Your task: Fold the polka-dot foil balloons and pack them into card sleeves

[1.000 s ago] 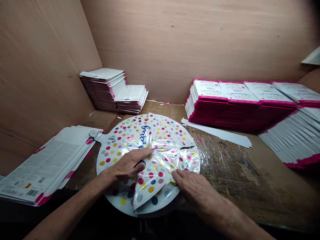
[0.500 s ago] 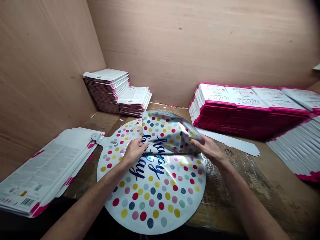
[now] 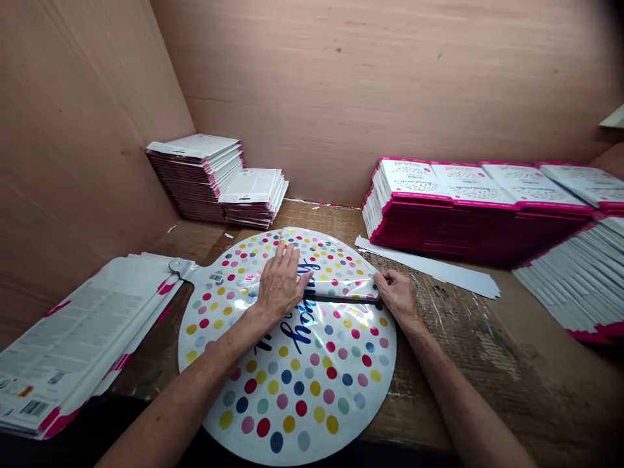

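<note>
Head view: one balloon, flat, on the bench beneath and between the hands. I logged the change first. Half a second earlier its flap stood raised, creased and gripped from both sides; now it had gone down almost level. I judged that fold to be laid and being smoothed, though a dark gap along its near edge, between the hands, suggested it was not fully pressed.

Left hand: laid flat, fingers stretched out and close together, pressing on the flap, gripping nothing. Right hand: thumb and fingers drawn in, pinching the edge at the flap's right end.

Balloon, condition: round, white, glossy, spotted red, pink, yellow, blue, grey and green. Blue script, just right of and below the left hand, partly covered by it; I could not read it all. Barcode left of that hand; tab, holed, farther left, beside the cards. Beyond the right hand: a white strip.
</note>
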{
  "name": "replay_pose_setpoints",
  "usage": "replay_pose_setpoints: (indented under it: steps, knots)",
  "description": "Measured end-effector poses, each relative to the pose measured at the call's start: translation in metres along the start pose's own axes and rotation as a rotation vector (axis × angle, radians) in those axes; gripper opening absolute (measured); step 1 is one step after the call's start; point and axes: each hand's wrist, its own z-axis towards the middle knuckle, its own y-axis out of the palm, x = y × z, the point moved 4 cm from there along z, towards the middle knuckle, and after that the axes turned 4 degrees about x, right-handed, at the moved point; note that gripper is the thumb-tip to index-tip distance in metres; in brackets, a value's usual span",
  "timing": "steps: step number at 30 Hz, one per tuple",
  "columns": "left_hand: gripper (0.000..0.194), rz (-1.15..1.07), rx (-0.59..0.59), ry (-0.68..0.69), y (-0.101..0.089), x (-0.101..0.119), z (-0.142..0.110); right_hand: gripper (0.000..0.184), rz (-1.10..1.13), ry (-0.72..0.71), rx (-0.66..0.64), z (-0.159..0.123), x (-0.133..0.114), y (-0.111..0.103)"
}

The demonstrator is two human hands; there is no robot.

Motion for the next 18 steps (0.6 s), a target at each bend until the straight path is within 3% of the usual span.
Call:
replay_pose_setpoints:
  steps: [3,7,9,11,13,15,18]
  knots:
    - [0.063,0.098,-0.151,0.054,0.02,0.005,0.007,0.031,-0.023,0.019,-0.003,0.0,0.003,-0.003]
    - [0.07,0.13,-0.192,0.159,0.039,0.004,0.008,0.029,-0.061,0.057,-0.013,-0.002,0.002,-0.008]
    - [0.073,0.113,-0.205,0.145,0.045,0.001,0.006,0.029,-0.1,0.019,-0.004,-0.009,-0.008,-0.012]
    - [0.077,0.102,-0.182,0.102,0.047,-0.002,0.002,0.036,-0.164,-0.179,0.014,-0.02,-0.03,-0.015]
    - [0.082,0.103,-0.128,0.05,0.046,-0.003,-0.002,0.045,-0.234,-0.495,-0.014,-0.035,-0.056,-0.011]
    - [0.087,0.114,-0.078,-0.007,0.043,-0.002,-0.005,0.051,-0.293,-0.764,-0.149,-0.048,-0.076,0.0]
    - [0.092,0.139,-0.076,-0.098,0.04,-0.002,-0.008,0.058,-0.429,-0.894,-0.404,-0.048,-0.083,0.022]
